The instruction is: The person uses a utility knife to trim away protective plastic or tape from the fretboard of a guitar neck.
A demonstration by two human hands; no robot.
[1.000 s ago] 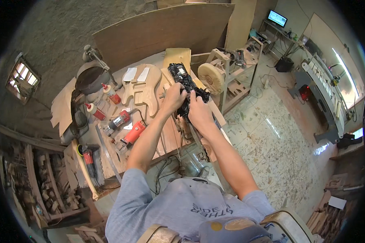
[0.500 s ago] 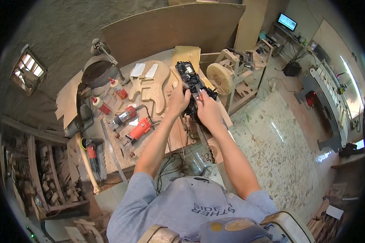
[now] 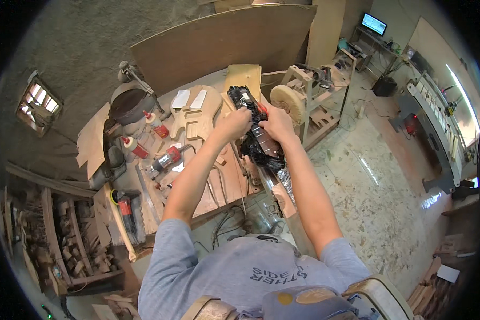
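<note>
A dark fretted guitar neck [image 3: 266, 141] with pale dot inlays lies on the bench, partly bared from crumpled black plastic wrap [image 3: 257, 156]. The plastic bunches along both sides of it and near its far end. My left hand [image 3: 237, 126] is closed at the left edge of the wrap, fingertips curled in; it seems to pinch the plastic. On the other side, my right hand [image 3: 278, 125] grips a small red-handled tool [image 3: 262, 108] over the neck. The tool's working end cannot be made out against the black plastic.
Left of the wrap lies a pale wooden guitar body [image 3: 210, 104] with paper pieces on it. Two glue bottles [image 3: 157, 126], a red and grey power tool [image 3: 166, 160] and an angle grinder [image 3: 125, 210] occupy the bench's left. A round padded wheel [image 3: 288, 103] stands at right.
More of the dotted fretboard now shows as the plastic has opened toward me. My left hand has tightened its fingers, and my right hand has shifted slightly right and away from me.
</note>
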